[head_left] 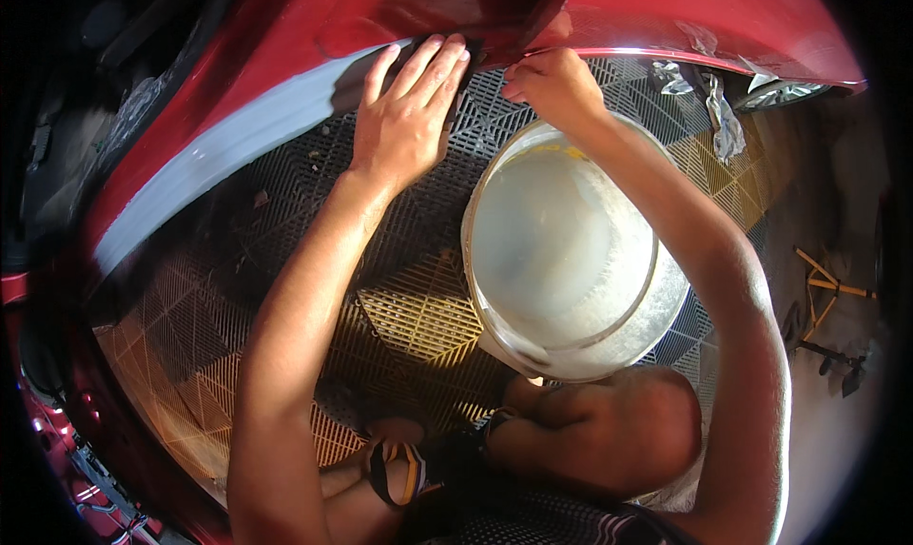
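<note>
On the slatted floor (418, 317), near the panel's edge, stands my pale bucket (628, 345), its wide mouth facing me; inside is what looks like cloudy, whitish liquid (542, 231), with a yellow mark just under the far rim. The red body panel (656, 12) runs along the floor's far edge, and its grey strip (219, 160) bends in a long arc, the long axis climbing from lower left toward my left hand (409, 107). That hand lies flat at the strip's upper end, fingers straight and pointing away from me, the little one apart from the rest; a dark edge shows beneath. My right hand (561, 84) reaches over the bucket's rim to the panel's lower edge, fingers curled together; whether they grip anything I cannot tell
</note>
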